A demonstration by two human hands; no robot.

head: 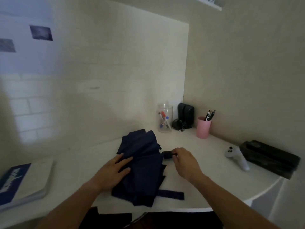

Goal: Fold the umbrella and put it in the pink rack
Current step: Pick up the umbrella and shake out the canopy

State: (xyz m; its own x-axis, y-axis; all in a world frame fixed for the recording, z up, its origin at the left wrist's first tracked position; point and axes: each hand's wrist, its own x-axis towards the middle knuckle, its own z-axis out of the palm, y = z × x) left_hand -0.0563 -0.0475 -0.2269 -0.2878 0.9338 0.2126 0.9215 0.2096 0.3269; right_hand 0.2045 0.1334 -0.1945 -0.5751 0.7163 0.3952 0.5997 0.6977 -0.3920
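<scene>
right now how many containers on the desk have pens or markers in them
2: a clear jar of markers by the back wall, and a pink cup of pens to its right, past the black device. None seem hidden.

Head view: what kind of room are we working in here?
Probably a home or dorm study corner: a white desk against the wall, a pink cup of pens, a book and a game controller.

Two bare forearms, no sleeves in view. Left hand (113,172) and right hand (185,163) — no rings, watch or gloves visible; picture blurred, fine detail uncertain.
</scene>
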